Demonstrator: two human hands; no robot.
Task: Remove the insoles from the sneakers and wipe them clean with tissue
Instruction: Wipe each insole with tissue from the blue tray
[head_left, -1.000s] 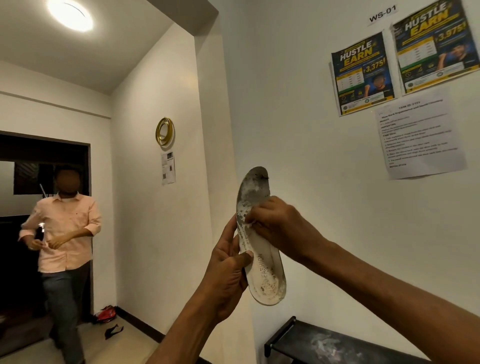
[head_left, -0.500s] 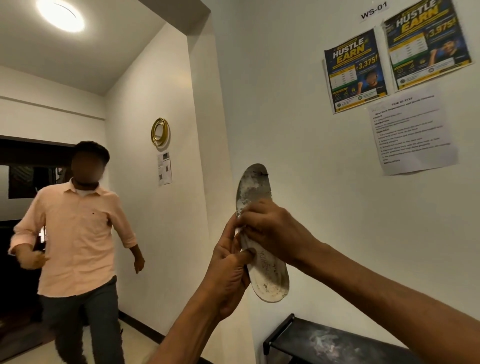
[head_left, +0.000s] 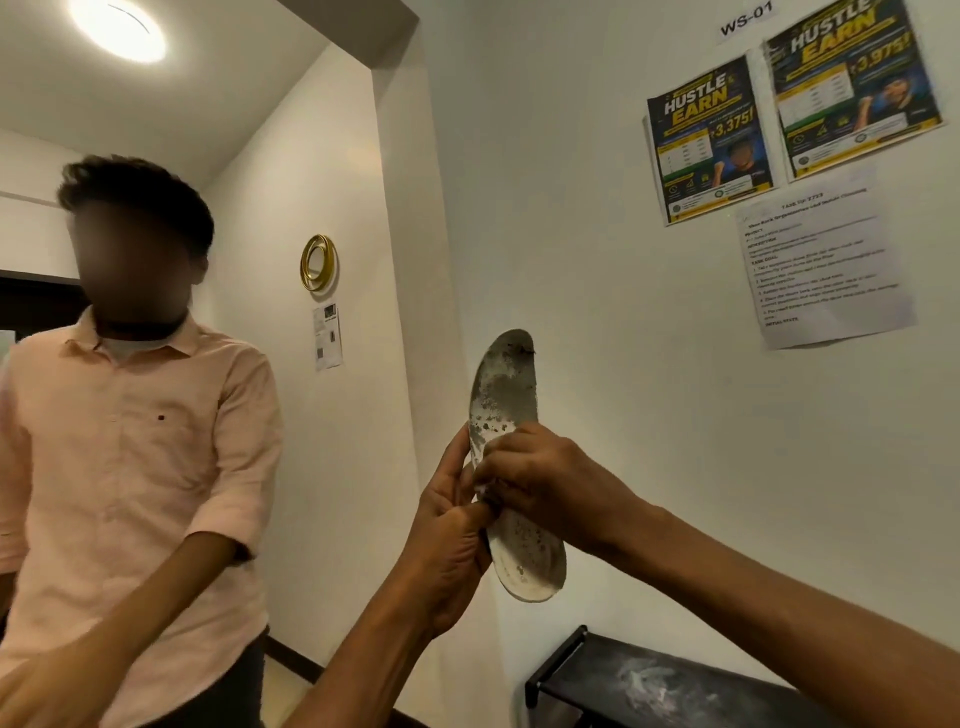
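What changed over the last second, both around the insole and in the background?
The person in the pale pink shirt walked from the far doorway up close on the left. The right hand slid down the dirty grey insole toward its middle, a scrap of white tissue showing under its fingers. The left hand kept its grip on the insole, held upright before the wall; nothing was let go.
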